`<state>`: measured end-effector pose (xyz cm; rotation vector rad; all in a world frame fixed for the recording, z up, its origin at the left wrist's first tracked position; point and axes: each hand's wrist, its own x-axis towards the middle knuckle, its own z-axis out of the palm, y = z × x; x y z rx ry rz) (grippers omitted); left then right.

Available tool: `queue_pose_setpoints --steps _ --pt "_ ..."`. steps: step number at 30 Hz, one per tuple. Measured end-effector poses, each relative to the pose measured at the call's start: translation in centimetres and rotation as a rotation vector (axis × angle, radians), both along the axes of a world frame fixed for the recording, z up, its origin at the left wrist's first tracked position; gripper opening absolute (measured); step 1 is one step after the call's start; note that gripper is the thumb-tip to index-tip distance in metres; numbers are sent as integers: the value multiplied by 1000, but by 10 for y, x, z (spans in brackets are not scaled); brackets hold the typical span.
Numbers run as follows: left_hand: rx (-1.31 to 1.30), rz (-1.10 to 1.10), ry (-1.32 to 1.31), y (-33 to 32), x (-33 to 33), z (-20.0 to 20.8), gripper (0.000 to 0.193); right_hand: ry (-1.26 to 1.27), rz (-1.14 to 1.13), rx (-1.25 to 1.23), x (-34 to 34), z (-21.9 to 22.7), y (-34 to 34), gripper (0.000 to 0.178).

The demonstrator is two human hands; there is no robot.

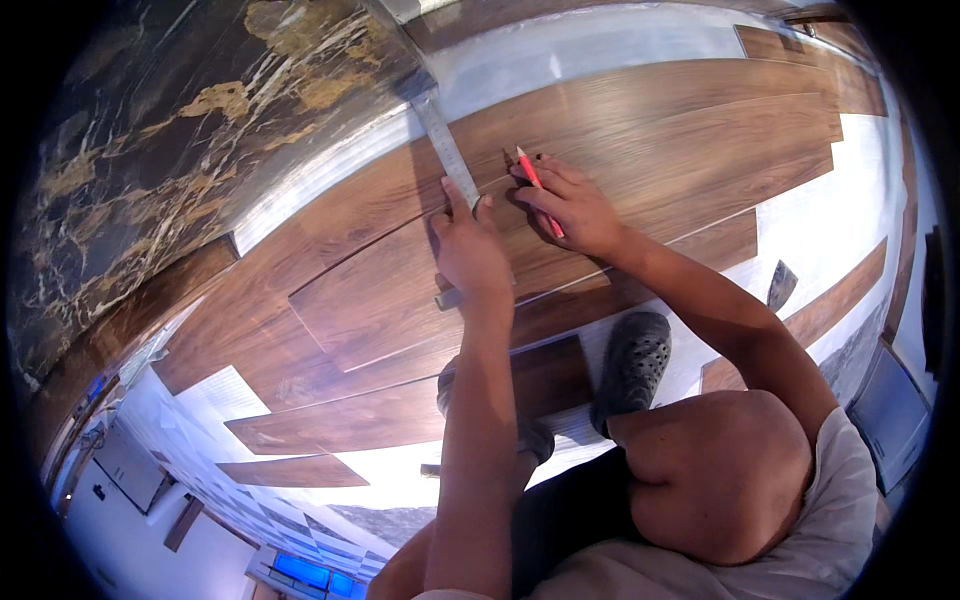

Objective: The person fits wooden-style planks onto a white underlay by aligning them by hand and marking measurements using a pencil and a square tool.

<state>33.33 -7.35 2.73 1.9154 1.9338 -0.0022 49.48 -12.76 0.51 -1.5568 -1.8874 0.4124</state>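
Observation:
My left hand (470, 245) grips a metal ruler (447, 148) and holds it flat on the brown wood-look floor planks (640, 125). The ruler's far end reaches the white gap beside the marble-patterned slab. A short grey piece (447, 299) shows at the wrist side of this hand; I cannot tell whether it belongs to the ruler. To the right, my right hand (578, 205) closes around a red pencil (530, 172). The pencil's tip points away from me, a little right of the ruler, and its shadow falls on the plank.
A dark marble-patterned slab (200, 110) with gold veins rises at the far left. White underlay (830, 200) shows around the laid planks. Loose plank pieces (290, 470) lie nearer me, and a small dark offcut (782, 285) lies right. My grey clog (635, 365) stands near the planks' edge.

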Motion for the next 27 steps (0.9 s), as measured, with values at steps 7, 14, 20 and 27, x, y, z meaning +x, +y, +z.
queue_pose_setpoints --steps 7,14,20,27 --pt "-28 -21 26 2 -1 -3 59 -3 18 -27 1 2 5 35" --pt "1 -38 6 1 -3 -6 60 -15 23 -56 2 10 7 34" --pt "14 -60 14 1 -4 -3 60 -17 28 -23 0 11 7 34" --pt "29 -62 22 -3 -3 -1 60 -60 -4 0 -1 12 -1 33"
